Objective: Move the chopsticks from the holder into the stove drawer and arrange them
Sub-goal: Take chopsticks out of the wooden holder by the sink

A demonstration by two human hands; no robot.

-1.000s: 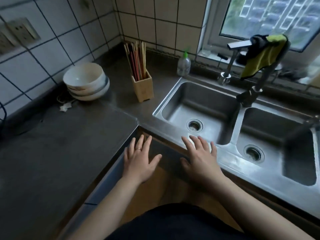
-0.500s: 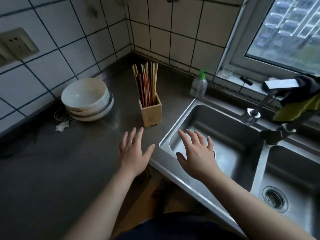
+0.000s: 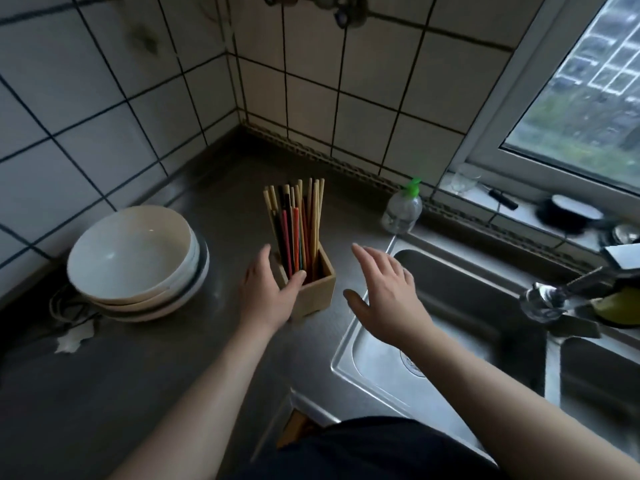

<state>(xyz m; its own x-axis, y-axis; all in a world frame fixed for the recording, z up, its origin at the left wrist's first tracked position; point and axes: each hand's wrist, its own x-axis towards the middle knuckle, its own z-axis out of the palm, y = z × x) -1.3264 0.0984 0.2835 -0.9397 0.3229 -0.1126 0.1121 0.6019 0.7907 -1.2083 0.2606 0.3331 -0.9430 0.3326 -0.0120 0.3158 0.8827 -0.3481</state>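
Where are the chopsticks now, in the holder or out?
In: the chopsticks stand upright in the wooden holder, sticking out above its rim.

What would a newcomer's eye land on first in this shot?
The bundle of chopsticks standing upright in the wooden holder mid-frame, with the left hand spread round its near-left corner. The right hand hovers open beside it, over the left rim of the sink. Stacked white bowls sit to the holder's left.
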